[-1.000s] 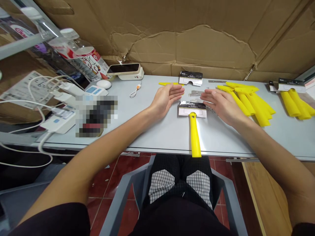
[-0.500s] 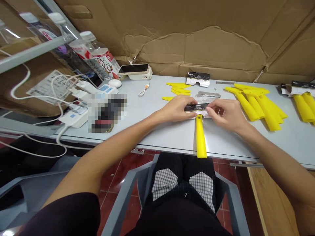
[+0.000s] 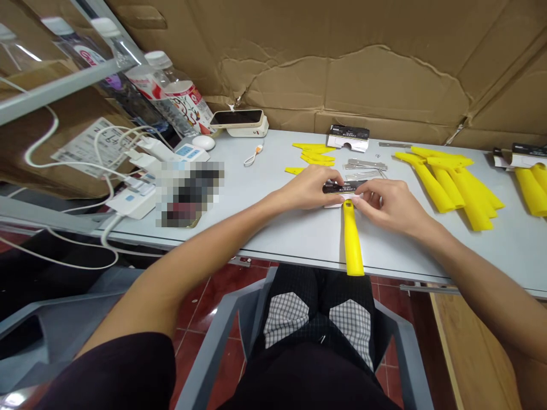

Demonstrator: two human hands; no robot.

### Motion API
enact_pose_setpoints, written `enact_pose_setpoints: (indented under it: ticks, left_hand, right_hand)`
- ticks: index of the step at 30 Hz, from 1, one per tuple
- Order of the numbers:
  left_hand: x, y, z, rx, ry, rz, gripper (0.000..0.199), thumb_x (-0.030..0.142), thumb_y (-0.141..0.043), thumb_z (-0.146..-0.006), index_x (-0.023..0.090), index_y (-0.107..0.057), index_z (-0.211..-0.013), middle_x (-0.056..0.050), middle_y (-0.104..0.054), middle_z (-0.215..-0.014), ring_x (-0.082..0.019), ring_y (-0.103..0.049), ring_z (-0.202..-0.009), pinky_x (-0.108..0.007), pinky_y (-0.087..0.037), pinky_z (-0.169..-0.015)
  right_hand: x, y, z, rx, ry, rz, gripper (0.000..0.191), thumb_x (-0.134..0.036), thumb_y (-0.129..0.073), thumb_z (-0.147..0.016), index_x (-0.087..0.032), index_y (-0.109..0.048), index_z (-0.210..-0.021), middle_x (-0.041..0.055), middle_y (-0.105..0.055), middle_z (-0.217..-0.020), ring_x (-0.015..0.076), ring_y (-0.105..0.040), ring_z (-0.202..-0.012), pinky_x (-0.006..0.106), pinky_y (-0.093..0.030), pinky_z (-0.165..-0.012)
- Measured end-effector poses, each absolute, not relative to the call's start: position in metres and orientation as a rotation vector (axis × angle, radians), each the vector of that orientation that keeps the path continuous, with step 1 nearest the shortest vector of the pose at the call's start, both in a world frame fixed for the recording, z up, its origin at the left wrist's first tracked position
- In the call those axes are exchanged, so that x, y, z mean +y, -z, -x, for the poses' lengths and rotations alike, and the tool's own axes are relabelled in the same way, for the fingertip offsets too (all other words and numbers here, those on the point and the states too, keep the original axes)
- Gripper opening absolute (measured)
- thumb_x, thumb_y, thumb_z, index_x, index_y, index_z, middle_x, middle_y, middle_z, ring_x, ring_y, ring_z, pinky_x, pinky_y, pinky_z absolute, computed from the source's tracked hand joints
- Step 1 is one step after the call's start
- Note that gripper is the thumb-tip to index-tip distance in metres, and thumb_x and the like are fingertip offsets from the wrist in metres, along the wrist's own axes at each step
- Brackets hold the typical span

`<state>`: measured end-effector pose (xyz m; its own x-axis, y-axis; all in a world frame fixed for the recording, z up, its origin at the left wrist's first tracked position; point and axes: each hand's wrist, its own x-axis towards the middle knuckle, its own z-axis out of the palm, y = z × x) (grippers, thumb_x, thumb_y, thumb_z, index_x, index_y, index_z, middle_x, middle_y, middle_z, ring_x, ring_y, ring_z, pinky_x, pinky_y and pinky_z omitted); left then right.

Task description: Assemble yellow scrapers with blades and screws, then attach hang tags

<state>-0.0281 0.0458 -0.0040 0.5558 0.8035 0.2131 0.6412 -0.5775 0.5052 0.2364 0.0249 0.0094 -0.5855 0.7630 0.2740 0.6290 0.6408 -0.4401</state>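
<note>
A black-and-white card sleeve point(image 3: 341, 188) is held between both hands over the table. My left hand point(image 3: 314, 188) grips its left end, thumb below and fingers above. Thumb and fingers of my right hand point(image 3: 380, 202) pinch its right part. From under the sleeve a yellow handle point(image 3: 353, 242) points toward me, its lower end reaching the table's front edge. Behind the hands lie metal blades point(image 3: 365, 165), thin yellow pieces point(image 3: 316, 154) and another black-and-white card sleeve point(image 3: 348, 138).
Several yellow handles point(image 3: 444, 182) lie to the right, with more beside a card sleeve point(image 3: 530, 154) at the far right. On the left are a power strip point(image 3: 132, 202) with white cables, bottles point(image 3: 183, 102) and a phone on a white device point(image 3: 247, 126).
The fingers of my right hand have shifted left along the sleeve and lie closer to my left hand. The whole view has moved slightly.
</note>
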Motion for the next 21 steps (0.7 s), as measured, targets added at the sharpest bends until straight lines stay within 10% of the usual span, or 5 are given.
enact_pose_setpoints:
  ticks: [21]
  left_hand:
    - [0.0472, 0.0079, 0.0280, 1.140, -0.616, -2.436, 0.026, 0.042, -0.080, -0.099, 0.022, -0.083, -0.116, -0.009, -0.087, -0.118, -0.030, -0.079, -0.112, -0.046, -0.057, -0.102]
  right_hand:
    - [0.0265, -0.0024, -0.2383, -2.483, -0.380, 1.077, 0.025, -0.046, -0.066, -0.103, -0.023, -0.076, -0.099, 0.0073, -0.078, -0.092, 0.0239, -0.069, -0.078, 0.040, -0.050, -0.075]
